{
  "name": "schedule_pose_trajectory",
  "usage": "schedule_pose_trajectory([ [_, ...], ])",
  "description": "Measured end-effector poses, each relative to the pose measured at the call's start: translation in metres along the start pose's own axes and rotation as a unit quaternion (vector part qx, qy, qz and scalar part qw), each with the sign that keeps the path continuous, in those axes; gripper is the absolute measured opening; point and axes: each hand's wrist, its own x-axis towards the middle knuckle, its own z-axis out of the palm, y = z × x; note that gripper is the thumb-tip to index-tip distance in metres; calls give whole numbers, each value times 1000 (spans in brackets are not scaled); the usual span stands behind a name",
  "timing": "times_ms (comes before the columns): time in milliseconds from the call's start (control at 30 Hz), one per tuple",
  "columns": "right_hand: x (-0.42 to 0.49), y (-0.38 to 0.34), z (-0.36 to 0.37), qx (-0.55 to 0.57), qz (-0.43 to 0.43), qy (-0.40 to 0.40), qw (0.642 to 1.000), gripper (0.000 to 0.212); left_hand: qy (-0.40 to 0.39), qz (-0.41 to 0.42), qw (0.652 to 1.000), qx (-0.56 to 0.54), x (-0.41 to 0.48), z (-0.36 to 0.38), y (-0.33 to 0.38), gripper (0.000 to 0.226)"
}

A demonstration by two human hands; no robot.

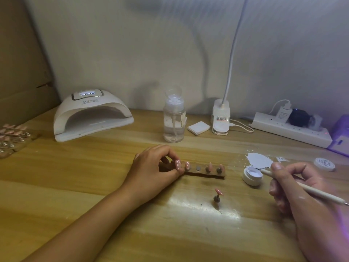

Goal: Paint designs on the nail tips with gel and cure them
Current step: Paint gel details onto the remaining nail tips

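Observation:
A dark holder strip (205,174) lies mid-table with several pink nail tips on small stands; the leftmost tip (177,164) carries white dots. My left hand (151,171) grips the strip's left end, fingers curled beside the dotted tip. My right hand (294,188) holds a thin white brush (309,191), whose tip reaches over the small open white gel jar (252,175). One pink tip on its stand (217,195) stands alone in front of the strip. The white curing lamp (90,114) sits at the back left, its display lit.
White gel is smeared on the table (259,159) behind the jar, with the jar's lid (324,164) at the right. A clear pump bottle (173,118), a white pad (198,128), a clip lamp base (220,118) and a power strip (290,129) line the back. Trays of nail tips (13,137) lie far left.

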Motion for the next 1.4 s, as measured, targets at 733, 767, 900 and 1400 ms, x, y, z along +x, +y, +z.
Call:
schedule_pose_trajectory([
  [733,13,9,-7,-52,-12,50,997,28,-117,47,989,80,-31,29,43,26],
  [767,13,10,-7,-67,-11,48,997,29,-116,53,990,63,-31,31,44,23],
  [900,14,13,-3,-117,-7,26,993,30,-106,70,992,24,-27,38,48,6],
  [1400,15,14,0,-176,-17,6,984,26,-115,69,991,-18,-20,36,39,2],
])
